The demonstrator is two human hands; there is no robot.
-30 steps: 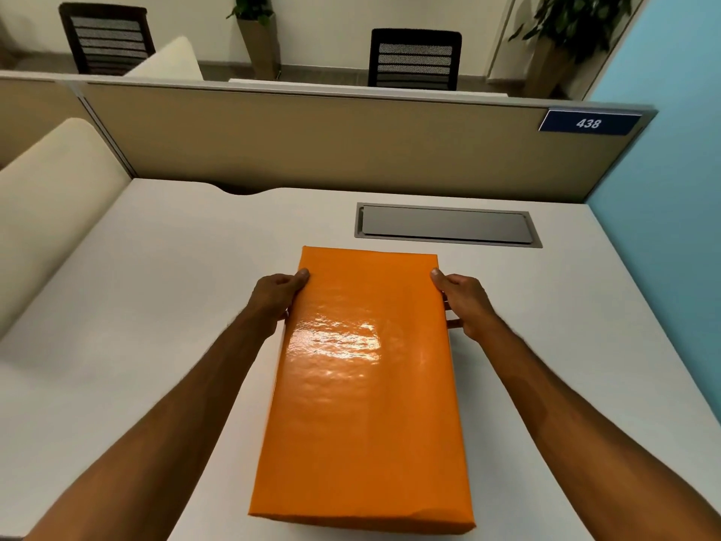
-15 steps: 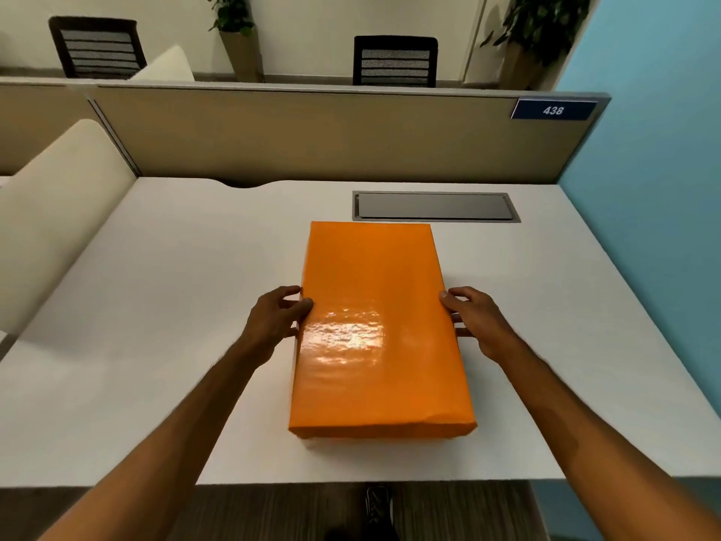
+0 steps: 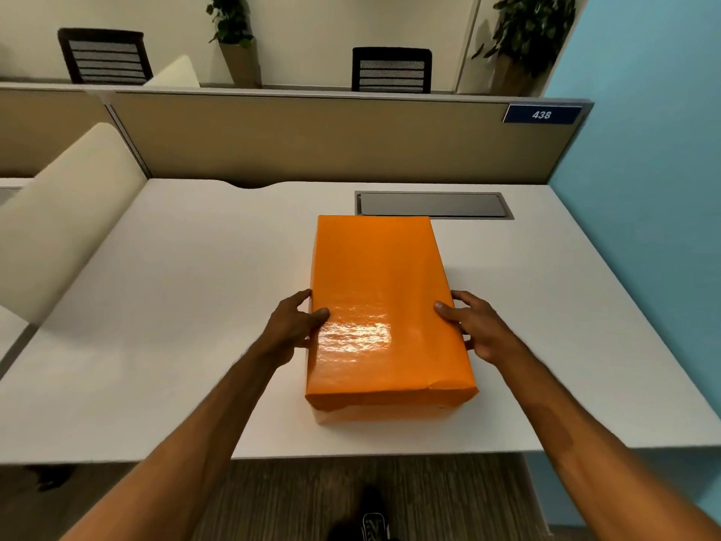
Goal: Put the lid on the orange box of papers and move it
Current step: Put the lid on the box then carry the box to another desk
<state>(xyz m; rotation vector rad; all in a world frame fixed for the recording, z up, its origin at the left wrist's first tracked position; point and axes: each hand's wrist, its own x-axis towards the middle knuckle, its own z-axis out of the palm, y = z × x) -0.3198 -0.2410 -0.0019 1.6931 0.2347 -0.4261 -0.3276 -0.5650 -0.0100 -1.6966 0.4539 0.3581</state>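
Note:
The orange box [image 3: 380, 290] lies lengthwise on the white desk [image 3: 175, 306], right of centre, with its glossy orange lid closed over it. A pale strip of the box base shows under the lid at the near end. My left hand [image 3: 294, 326] grips the box's left side, thumb on the lid's top. Against the right side presses my right hand [image 3: 476, 326], thumb on the lid's edge. The papers inside are hidden.
A grey cable hatch [image 3: 433, 205] is set into the desk just beyond the box. A beige partition [image 3: 312, 138] with a "438" tag [image 3: 541, 114] closes the back. A blue wall [image 3: 643, 189] runs along the right. A cream panel [image 3: 58, 216] stands at the left.
The box has moved away from me, from overhanging the near edge to sitting fully on the desk. My hands now hold it nearer its near end.

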